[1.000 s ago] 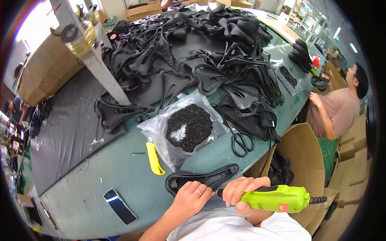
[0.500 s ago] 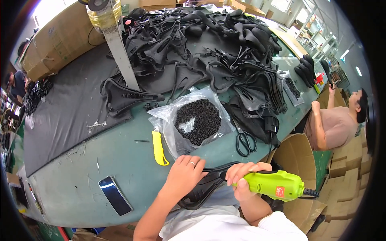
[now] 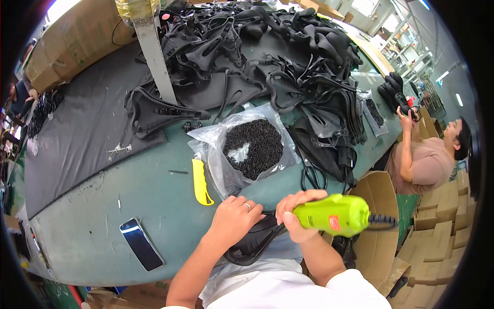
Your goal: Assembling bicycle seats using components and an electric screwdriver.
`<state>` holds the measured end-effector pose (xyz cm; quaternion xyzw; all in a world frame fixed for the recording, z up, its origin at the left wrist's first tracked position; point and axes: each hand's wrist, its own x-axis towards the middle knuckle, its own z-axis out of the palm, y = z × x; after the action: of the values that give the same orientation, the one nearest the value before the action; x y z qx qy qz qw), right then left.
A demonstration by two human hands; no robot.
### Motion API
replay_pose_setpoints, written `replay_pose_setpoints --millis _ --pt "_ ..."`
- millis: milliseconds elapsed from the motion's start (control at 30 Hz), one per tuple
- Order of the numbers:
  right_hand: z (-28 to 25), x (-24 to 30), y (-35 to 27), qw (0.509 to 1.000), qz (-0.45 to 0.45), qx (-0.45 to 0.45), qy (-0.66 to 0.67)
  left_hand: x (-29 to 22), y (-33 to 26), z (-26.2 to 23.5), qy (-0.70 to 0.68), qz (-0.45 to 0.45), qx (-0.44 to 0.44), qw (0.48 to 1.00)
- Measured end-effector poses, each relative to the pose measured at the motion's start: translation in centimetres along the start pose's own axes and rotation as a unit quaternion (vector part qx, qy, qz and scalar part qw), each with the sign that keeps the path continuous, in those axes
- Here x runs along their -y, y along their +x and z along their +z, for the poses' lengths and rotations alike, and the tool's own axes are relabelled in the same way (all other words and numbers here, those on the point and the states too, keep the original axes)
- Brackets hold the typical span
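Close to my body, at the near table edge, my left hand (image 3: 235, 219) is closed over the top of a black bicycle saddle (image 3: 251, 243). Its fingers curl in, and a ring shows on one. My right hand (image 3: 297, 219) wraps round the front of a lime-green electric screwdriver (image 3: 332, 214), which lies sideways with its black cord off to the right. The driver's tip is hidden by my hand, beside the saddle; whether it touches cannot be seen. Just beyond my hands lies an open clear bag of small black screws (image 3: 252, 149).
A yellow-handled tool (image 3: 199, 181) lies left of the bag, black scissors (image 3: 314, 177) right of it. A phone (image 3: 142, 245) rests on the green table at left. Black saddle parts (image 3: 206, 56) pile up behind, around a metal post (image 3: 157, 62). Cartons and a co-worker (image 3: 427, 159) are at right.
My right hand and the screwdriver have shifted left and up, nearer my left hand. My left hand keeps hold of the saddle. The co-worker's hands have come lower and together.
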<state>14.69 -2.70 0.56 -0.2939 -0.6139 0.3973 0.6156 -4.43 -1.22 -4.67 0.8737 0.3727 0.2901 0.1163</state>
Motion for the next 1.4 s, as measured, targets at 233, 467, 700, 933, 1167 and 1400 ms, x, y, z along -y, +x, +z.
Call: replay_pose_setpoints --millis 233,467,700,933,1167,1400 --pt "-0.3 -0.8 0.4 0.996 0.075 0.017 0.046 0.0 0.2 0.1 -0.006 -0.002 -0.014 1.0" --pt "-0.7 -1.2 0.0 0.995 0.007 0.093 0.034 -0.2 0.4 -0.2 -0.003 -0.006 -0.009 1.0" --pt "-1.5 0.0 1.7 0.988 0.058 0.139 -0.024 -0.3 0.1 -0.2 0.012 0.0 -0.009 1.0" --pt "-3.3 6.9 2.8 0.971 -0.141 0.043 0.189 -0.9 0.2 -1.6 -0.085 -0.03 -0.068 0.994" --pt "-7.4 7.5 -3.3 0.979 -0.148 -0.138 0.027 0.4 -5.2 -1.9 -0.106 -0.176 -0.14 0.969" --pt "-10.3 1.6 -7.0 0.969 -0.083 -0.216 -0.082 -0.6 -4.1 -2.6 -0.12 -0.209 -0.107 0.965"
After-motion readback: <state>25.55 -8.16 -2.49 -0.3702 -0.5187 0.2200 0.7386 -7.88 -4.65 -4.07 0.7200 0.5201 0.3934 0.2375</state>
